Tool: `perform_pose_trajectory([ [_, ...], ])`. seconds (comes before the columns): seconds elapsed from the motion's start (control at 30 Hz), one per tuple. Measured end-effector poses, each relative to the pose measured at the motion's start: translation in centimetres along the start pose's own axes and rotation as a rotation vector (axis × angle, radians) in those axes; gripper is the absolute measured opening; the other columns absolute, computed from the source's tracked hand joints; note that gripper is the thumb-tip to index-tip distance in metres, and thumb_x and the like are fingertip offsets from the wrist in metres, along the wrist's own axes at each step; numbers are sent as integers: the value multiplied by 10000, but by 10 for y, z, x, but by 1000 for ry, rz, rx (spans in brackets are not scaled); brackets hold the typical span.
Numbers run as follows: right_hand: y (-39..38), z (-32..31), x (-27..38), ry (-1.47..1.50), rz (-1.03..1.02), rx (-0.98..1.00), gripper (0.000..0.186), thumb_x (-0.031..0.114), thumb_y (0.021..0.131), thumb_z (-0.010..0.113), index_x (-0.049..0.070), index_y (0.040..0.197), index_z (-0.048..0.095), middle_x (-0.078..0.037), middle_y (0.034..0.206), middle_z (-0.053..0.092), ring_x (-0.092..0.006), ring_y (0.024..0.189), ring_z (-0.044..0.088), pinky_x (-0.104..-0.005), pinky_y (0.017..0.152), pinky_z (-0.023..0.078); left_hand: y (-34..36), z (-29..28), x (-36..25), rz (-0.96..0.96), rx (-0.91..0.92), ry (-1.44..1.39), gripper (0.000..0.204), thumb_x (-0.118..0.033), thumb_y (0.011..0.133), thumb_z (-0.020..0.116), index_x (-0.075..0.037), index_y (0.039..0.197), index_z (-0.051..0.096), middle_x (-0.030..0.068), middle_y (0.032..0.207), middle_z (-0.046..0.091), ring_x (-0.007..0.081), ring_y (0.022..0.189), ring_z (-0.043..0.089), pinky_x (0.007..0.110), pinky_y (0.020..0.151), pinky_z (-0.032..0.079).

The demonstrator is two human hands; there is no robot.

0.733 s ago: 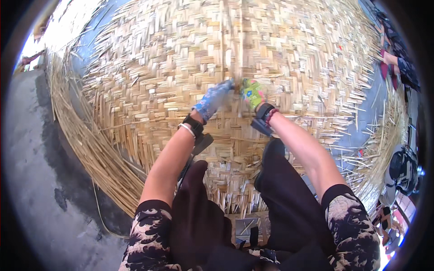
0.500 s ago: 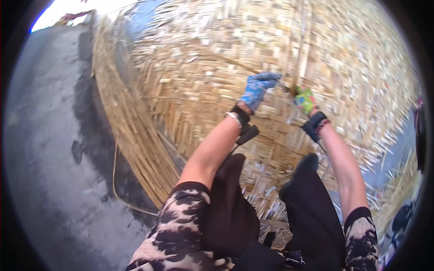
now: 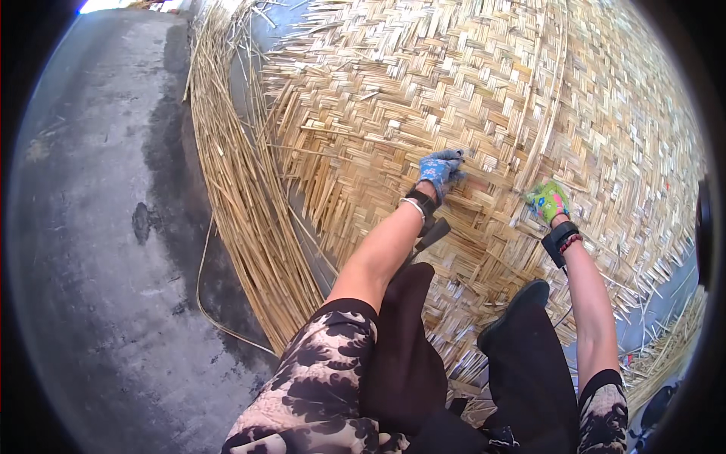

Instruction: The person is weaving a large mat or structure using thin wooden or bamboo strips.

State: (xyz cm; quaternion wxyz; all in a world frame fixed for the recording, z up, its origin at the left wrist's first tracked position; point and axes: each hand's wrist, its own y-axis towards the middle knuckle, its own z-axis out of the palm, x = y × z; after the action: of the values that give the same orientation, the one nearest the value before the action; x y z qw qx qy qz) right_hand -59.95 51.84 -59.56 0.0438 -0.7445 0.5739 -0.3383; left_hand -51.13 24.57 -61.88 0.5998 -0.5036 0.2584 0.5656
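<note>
A wide mat [image 3: 469,76] of pale split bamboo in a herringbone weave spreads beneath both hands. My left hand [image 3: 439,172], in a blue flowered glove, is closed over the mat with its fingertips pressed together. A long thin bamboo strip [image 3: 355,136] runs across the weave from the left up to these fingers. To the right, my right hand [image 3: 549,203], in a green flowered glove, is closed low against the mat beside a lengthwise strip [image 3: 546,113]. What its fingers grip is hidden. A gap of bare weave separates the hands.
A long bundle of loose bamboo strips [image 3: 246,197] lies along the mat's left edge, on a grey concrete floor [image 3: 98,227]. One strip curls out from it. My dark shoe [image 3: 522,306] is on the mat. More loose strips [image 3: 669,356] lie at the lower right.
My hands have moved farther apart, the right one going right and nearer to me. The view has shifted, so the mat sits farther right in the picture.
</note>
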Motion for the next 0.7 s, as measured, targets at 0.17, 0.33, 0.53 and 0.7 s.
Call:
perform_pose_trajectory([
  [0.17, -21, -12, 9, -144, -137, -83, 300, 359, 661, 604, 65, 702, 560, -153, 627, 560, -308, 626, 551, -373, 551, 424, -9, 11, -23, -37, -81, 447, 154, -61, 754, 560, -37, 905, 578, 68, 912, 571, 177, 830, 552, 281, 713, 482],
  [0.33, -17, 7, -13, 135, -211, 201, 229, 303, 767, 524, 82, 755, 585, -73, 619, 574, -264, 623, 567, -400, 562, 429, -14, 26, -51, -287, -231, -87, 207, -43, 778, 518, -30, 980, 561, 47, 900, 581, 151, 782, 562, 286, 650, 497],
  [0.53, -25, 33, -21, -13, -127, -35, 354, 431, 709, 518, 91, 760, 603, -118, 709, 603, -312, 676, 572, -388, 647, 442, -18, 32, -48, -310, -352, 152, 119, 32, 710, 598, -47, 799, 605, 46, 811, 598, 139, 722, 573, 254, 590, 511],
  [0.7, -49, 15, 9, -231, -113, 10, 302, 394, 683, 526, 109, 744, 603, -107, 688, 599, -280, 676, 582, -401, 662, 432, -33, 37, -46, -366, -454, 269, 74, -8, 710, 618, -57, 766, 618, 48, 747, 603, 120, 572, 557, 240, 488, 489],
])
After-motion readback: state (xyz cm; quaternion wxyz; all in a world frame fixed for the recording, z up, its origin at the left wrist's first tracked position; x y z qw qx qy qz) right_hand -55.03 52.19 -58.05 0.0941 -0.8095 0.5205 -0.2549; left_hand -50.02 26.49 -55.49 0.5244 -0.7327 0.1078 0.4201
